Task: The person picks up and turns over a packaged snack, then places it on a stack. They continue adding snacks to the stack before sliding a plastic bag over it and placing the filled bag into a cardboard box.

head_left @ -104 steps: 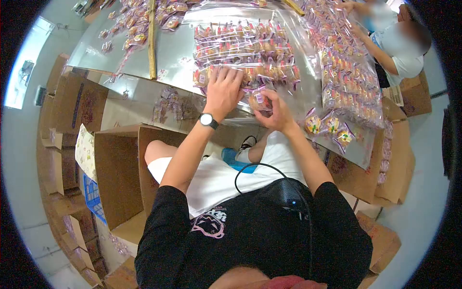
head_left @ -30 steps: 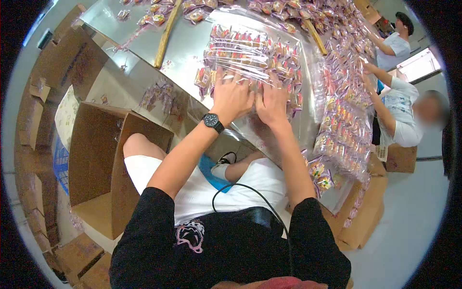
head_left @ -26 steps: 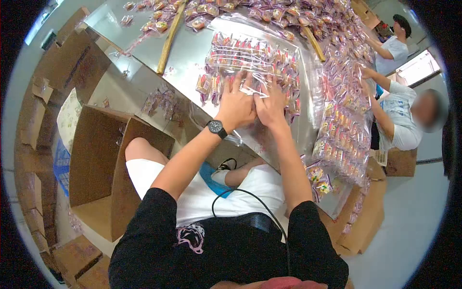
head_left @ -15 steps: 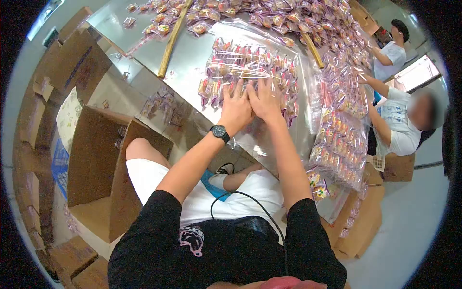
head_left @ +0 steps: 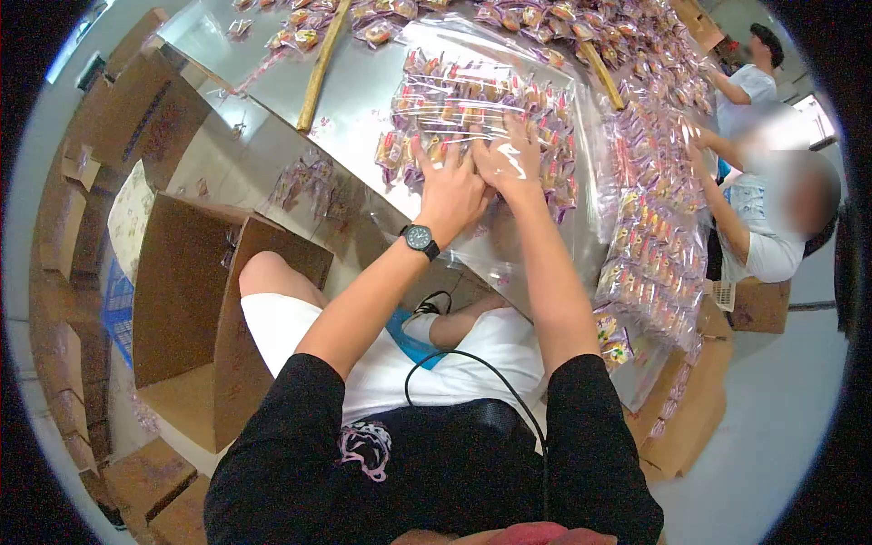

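A clear plastic bag (head_left: 586, 195) lies on the metal table (head_left: 350, 127) with rows of small wrapped snacks (head_left: 454, 91) in it. My left hand (head_left: 452, 186), with a black watch on its wrist, rests on the near rows with its fingers spread. Beside it and nearly touching, my right hand (head_left: 509, 163) lies over the same rows, partly under shiny film, its fingers stretched out. Neither hand grips anything visible. To the right is another filled bag of snacks (head_left: 654, 236).
Wooden strips (head_left: 322, 68) (head_left: 601, 74) lie on the table beside a large heap of wrapped snacks (head_left: 627, 45). An open cardboard box (head_left: 177, 291) stands at the left. Two co-workers (head_left: 749, 218) (head_left: 754, 82) are at the right side.
My right hand has moved slightly up over the rows, and film now covers part of it. My left fingers have shifted a little. The view has tilted slightly.
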`<state>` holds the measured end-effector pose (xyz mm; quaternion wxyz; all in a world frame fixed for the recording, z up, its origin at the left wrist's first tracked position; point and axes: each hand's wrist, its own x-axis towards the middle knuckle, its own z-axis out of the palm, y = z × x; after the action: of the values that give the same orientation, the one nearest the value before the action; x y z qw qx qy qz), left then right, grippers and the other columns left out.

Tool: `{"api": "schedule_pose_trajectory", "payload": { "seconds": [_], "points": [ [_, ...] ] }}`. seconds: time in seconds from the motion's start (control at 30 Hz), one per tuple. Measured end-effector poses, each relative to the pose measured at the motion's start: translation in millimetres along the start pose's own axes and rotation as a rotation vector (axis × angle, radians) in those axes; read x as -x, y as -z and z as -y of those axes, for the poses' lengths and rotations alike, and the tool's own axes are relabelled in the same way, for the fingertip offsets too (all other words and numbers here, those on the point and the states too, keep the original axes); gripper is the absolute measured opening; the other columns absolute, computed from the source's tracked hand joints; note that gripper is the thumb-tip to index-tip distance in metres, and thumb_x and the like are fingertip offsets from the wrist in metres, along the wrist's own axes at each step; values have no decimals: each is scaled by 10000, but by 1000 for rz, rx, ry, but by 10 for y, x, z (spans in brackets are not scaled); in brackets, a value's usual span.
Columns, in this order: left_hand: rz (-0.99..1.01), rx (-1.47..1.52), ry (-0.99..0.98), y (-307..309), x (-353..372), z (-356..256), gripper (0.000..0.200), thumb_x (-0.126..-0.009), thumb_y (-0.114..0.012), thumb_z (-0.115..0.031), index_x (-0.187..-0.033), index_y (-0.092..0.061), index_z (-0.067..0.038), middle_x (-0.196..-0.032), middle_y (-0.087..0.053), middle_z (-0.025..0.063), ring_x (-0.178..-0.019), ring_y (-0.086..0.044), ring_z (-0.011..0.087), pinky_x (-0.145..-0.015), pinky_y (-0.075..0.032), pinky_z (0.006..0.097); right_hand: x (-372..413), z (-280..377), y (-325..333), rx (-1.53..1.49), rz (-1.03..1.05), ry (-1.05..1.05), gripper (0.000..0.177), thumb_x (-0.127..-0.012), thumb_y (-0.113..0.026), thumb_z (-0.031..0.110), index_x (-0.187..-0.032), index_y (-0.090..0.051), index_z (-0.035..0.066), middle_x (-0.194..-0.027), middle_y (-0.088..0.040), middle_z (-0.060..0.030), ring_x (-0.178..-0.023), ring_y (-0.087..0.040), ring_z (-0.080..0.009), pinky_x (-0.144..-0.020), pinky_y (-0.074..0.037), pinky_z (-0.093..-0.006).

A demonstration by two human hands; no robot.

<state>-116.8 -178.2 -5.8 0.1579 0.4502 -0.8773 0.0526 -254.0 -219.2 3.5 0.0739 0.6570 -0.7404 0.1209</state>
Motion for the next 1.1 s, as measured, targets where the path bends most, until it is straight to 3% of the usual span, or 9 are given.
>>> {"api": "schedule_pose_trajectory", "payload": {
  "seconds": [0.07, 0.17, 0.3, 0.53, 0.63, 0.77, 0.8, 0.9, 1.1],
  "points": [
    [49, 17, -7, 73, 0, 17, 550, -957, -629, -413, -1457, -615, -183, -1532, -539, 111, -1492, -413, 359, -1057, -89, 923, 0, 45, 251, -75, 56, 68, 593, -1025, -480, 528, -1442, -621, 130, -1471, -600, -175, -1416, -500, -357, -1235, -262, -527],
    [-44, 8, -2, -17, -6, 6, 524, -957, -629, -421, -1422, -645, -180, -1497, -573, 107, -1474, -434, 362, -1051, -107, 924, -124, 2, 103, -134, 161, -29, 738, -1027, -408, 623, -1533, -531, 100, -1596, -486, -176, -1518, -402, -317, -1289, -109, -559],
    [38, 1, 8, -40, -34, 2, 551, -940, -642, -438, -1426, -642, -179, -1558, -519, 105, -1492, -407, 361, -1055, -126, 919, -116, 96, 326, -4, 246, -35, 674, -1022, -397, 651, -1533, -546, 237, -1583, -518, -117, -1501, -427, -307, -1276, -115, -608],
    [131, -42, 21, 114, -17, -21, 573, -934, -626, -425, -1446, -630, -169, -1632, -431, 106, -1536, -341, 370, -1075, -112, 907, 327, -171, 139, -97, -12, 204, 551, -1039, -480, 393, -1475, -570, 70, -1544, -519, -210, -1509, -358, -424, -1260, -227, -575],
    [-88, 69, 10, -25, -5, -35, 578, -946, -607, -410, -1473, -597, -173, -1613, -456, 121, -1540, -339, 355, -1075, -96, 908, 842, -182, 445, -198, -73, 265, 469, -992, -578, 245, -1411, -608, 37, -1486, -556, -222, -1443, -440, -433, -1230, -320, -523],
    [-182, 140, -45, 21, 54, -44, 510, -954, -637, -347, -1421, -606, -146, -1485, -573, 153, -1492, -418, 359, -1179, -217, 751, 1443, -378, 583, -370, -120, 337, 450, -895, -677, 153, -1335, -654, 61, -1374, -622, -191, -1301, -554, -395, -1135, -426, -484],
    [-243, 161, -33, 85, 84, -84, 453, -944, -672, -338, -1332, -655, -103, -1374, -646, 158, -1414, -516, 354, -1207, -292, 631, 1516, -451, 644, -436, -130, 354, 452, -866, -700, 138, -1311, -667, 69, -1339, -640, -178, -1251, -584, -382, -1101, -456, -473],
    [-19, 215, -34, 162, 182, -89, 443, -939, -685, -355, -1276, -692, -68, -1248, -707, 158, -1315, -603, 332, -1216, -315, 579, 1675, -698, 735, -336, -224, 204, 485, -846, -721, 127, -1323, -659, 63, -1324, -646, -168, -1255, -591, -357, -1074, -478, -452],
    [-534, 323, -385, 201, 493, 165, 354, -860, -754, -154, -1201, -735, -59, -1261, -732, 90, -1222, -645, 291, -1124, -457, 499, 1640, -1091, 552, -379, -273, 25, 683, -934, -724, 164, -1550, -454, 43, -1546, -499, -229, -1407, -499, -409, -1166, -413, -468]
  ]
}}
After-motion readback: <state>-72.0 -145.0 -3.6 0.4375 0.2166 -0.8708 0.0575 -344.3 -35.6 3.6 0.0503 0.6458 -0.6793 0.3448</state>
